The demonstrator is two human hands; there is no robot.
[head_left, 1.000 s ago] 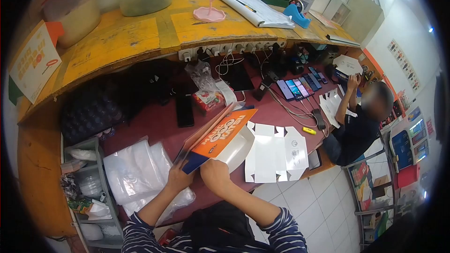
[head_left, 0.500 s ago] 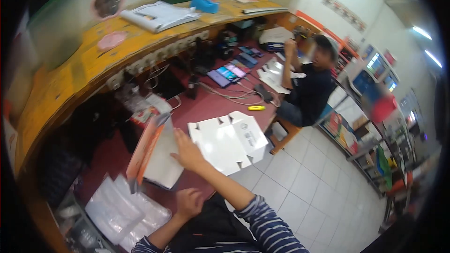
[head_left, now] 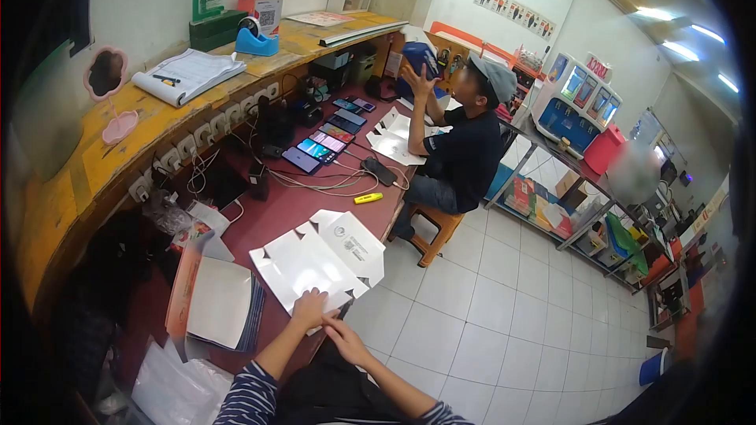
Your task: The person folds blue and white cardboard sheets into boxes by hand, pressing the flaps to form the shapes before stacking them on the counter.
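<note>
A flat, unfolded white cardboard box point(head_left: 295, 256) with printed grey marks lies on the dark red table in front of me. My left hand point(head_left: 309, 309) rests on its near edge, fingers laid over the glossy board. Close beside it, my right hand point(head_left: 346, 341) has its fingertips pinched at the same edge, against the left hand. My fingers partly cover that edge. To the left stands a stack of flat cardboard pieces point(head_left: 220, 299), pale on top with dark blue edges, next to an upright orange cardboard piece point(head_left: 183, 287).
Clear plastic bags point(head_left: 177, 382) lie at the near left. Several phones point(head_left: 324, 142) with cables and a yellow highlighter point(head_left: 368, 198) are farther along the table. A co-worker point(head_left: 465, 138) on a stool point(head_left: 433, 232) holds up a dark blue box point(head_left: 421, 59). A yellow shelf point(head_left: 87, 165) runs along the left.
My right hand has left the stack side and come to the flat box's near edge. My left hand has moved onto the board. The view has turned, and the co-worker now raises a blue box.
</note>
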